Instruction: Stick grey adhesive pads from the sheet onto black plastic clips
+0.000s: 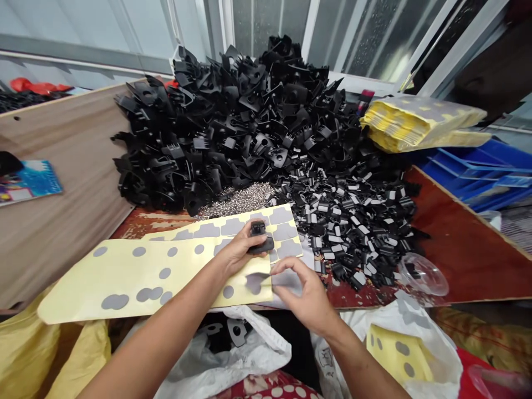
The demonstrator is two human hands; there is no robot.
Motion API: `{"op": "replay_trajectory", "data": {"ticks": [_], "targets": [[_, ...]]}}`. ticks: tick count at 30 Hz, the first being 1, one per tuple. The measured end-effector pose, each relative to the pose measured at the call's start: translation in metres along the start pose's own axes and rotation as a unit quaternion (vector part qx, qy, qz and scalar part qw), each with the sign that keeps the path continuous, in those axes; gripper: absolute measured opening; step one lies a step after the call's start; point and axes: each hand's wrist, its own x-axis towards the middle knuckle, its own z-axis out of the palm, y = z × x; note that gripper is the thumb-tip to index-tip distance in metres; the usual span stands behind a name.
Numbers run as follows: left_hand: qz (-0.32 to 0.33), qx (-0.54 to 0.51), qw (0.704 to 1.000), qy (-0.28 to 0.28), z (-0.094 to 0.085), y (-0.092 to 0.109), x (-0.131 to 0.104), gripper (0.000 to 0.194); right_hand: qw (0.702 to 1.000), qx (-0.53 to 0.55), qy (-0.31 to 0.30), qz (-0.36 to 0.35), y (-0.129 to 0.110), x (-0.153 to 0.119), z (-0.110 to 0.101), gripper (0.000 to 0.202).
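Observation:
My left hand (241, 246) grips a small black plastic clip part (261, 241) between thumb and fingers, over the yellow backing sheets. Just to the right, my right hand (305, 293) pinches the edge of a grey sticker (255, 281) with thumb and index finger. That sticker is partly lifted from the yellow sticker sheet (87, 282), which still carries several round grey pieces. Beneath lies another yellow sheet (286, 231) with rows of larger grey shapes.
A tall heap of black plastic parts (233, 111) fills the back. Small metal pieces (249, 198) and black-and-grey clips (344, 216) lie before it. A clear plastic bowl (424, 274), stacked yellow sheets (419, 119) and blue trays (486, 172) are right. White bags (266, 349) hang below.

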Motion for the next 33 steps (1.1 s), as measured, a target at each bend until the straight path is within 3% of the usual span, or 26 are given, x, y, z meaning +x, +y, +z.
{"op": "replay_trajectory", "data": {"ticks": [4,11,18,27,30,33], "targets": [[0.003,-0.102,0.995,-0.019,0.001,0.001,-0.034,0.046,0.995,0.008,0.104,0.001,0.023,0.015,0.006,0.016],[-0.029,-0.189,0.981,-0.002,-0.002,-0.005,-0.075,0.042,0.994,0.019,0.104,-0.002,0.032,0.02,0.028,0.012],[-0.027,-0.195,0.981,0.0,-0.001,-0.009,-0.08,0.038,0.993,-0.009,0.115,-0.023,0.034,0.023,0.041,0.004],[-0.023,-0.19,0.982,-0.002,-0.003,-0.01,-0.084,0.041,0.993,-0.027,0.113,-0.033,0.032,0.023,0.043,0.005],[-0.001,-0.145,0.989,-0.011,-0.002,-0.015,-0.084,0.055,0.992,-0.056,0.105,-0.051,0.031,0.021,0.043,0.008],[0.058,-0.057,0.996,0.042,0.003,-0.025,-0.082,0.058,0.985,-0.113,0.095,-0.094,0.032,0.017,0.046,0.011]]}}
